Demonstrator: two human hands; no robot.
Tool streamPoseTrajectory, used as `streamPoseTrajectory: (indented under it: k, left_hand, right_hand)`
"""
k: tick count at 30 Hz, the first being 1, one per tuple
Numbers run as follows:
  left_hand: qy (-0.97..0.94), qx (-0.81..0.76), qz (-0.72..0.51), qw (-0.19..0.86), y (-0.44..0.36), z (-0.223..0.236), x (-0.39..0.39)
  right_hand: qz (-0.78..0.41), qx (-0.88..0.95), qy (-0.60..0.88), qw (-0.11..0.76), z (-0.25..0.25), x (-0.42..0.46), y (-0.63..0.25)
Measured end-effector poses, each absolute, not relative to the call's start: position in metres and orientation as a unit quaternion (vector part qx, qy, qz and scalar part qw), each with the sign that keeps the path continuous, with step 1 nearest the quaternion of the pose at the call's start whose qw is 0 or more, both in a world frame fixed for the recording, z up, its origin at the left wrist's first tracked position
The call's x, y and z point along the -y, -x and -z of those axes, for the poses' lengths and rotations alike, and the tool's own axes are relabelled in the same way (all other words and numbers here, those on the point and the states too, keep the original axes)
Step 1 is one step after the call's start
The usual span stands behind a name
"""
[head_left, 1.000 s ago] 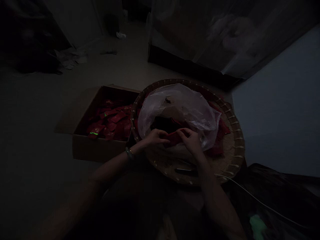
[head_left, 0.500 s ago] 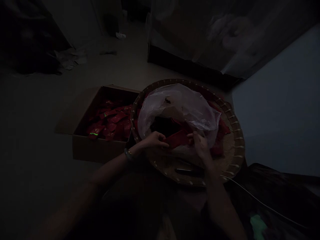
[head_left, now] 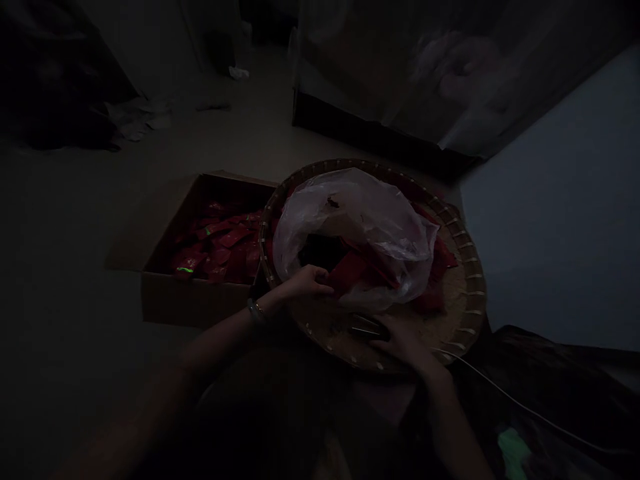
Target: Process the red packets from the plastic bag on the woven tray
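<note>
The scene is very dim. With thumb and fingers pinched, my left hand (head_left: 307,281) holds the edge of a red packet (head_left: 350,270) over the mouth of a clear plastic bag (head_left: 360,190). Something dark lies inside that bag. My right hand (head_left: 403,340) is lower down, its fingers and thumb around a dark, long, two-armed tool (head_left: 367,328) near the front rim. All of this is in or over a round woven bamboo tray (head_left: 473,293). More red packets (head_left: 434,290) lie beside and partly under the bag.
An open cardboard box (head_left: 190,303) with many red packets stands left of the tray. A white cable (head_left: 520,400) runs from near my right hand to the lower right. A pale wall (head_left: 555,220) borders the right side; a large plastic-covered piece (head_left: 380,73) stands behind.
My right hand has let go of the red packet and moved down to the dark tool. My left hand stays on the packet. The view has shifted slightly.
</note>
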State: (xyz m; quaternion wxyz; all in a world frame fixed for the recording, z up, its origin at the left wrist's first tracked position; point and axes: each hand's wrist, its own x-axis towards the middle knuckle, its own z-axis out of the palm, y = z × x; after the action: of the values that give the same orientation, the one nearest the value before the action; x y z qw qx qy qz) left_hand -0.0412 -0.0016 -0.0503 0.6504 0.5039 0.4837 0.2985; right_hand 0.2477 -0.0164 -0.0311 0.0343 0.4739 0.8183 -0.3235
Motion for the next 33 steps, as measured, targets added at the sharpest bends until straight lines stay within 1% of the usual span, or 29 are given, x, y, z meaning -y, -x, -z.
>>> streamPoseTrajectory:
  k: [2, 6, 9, 13, 15, 17, 20, 26, 33]
  left_hand:
    - [-0.509, -0.483, -0.294, 0.649, 0.041, 0.05, 0.002]
    - [-0.526, -0.487, -0.291, 0.633, 0.036, 0.049, 0.003]
    - [-0.552, -0.484, -0.282, 0.618, 0.027, 0.047, 0.004]
    - [-0.588, -0.488, -0.257, 0.592, 0.019, 0.042, 0.006]
    - [-0.59, -0.483, -0.253, 0.596, 0.017, 0.04, 0.007]
    - [-0.582, -0.472, -0.257, 0.61, 0.017, 0.038, 0.007]
    - [-0.568, -0.466, -0.261, 0.626, 0.018, 0.039, 0.006]
    - [-0.555, -0.472, -0.269, 0.63, 0.021, 0.04, 0.005]
    - [-0.535, -0.485, -0.269, 0.638, 0.021, 0.034, 0.003]
  right_hand:
    - [0.344, -0.803, -0.487, -0.01, 0.018, 0.009, -0.255]
    - [0.304, -0.756, -0.569, -0.105, -0.003, -0.008, -0.258]
    - [0.295, -0.733, -0.598, -0.131, -0.01, -0.02, -0.244]
    - [0.319, -0.735, -0.575, -0.162, -0.011, -0.032, -0.22]
    - [0.32, -0.731, -0.575, -0.178, -0.012, -0.035, -0.213]
    - [0.325, -0.724, -0.581, -0.182, -0.013, -0.036, -0.211]
    - [0.343, -0.707, -0.596, -0.165, -0.016, -0.038, -0.212]
    - [0.377, -0.702, -0.588, -0.135, -0.023, -0.041, -0.219]
    - [0.388, -0.698, -0.582, -0.152, -0.022, -0.042, -0.218]
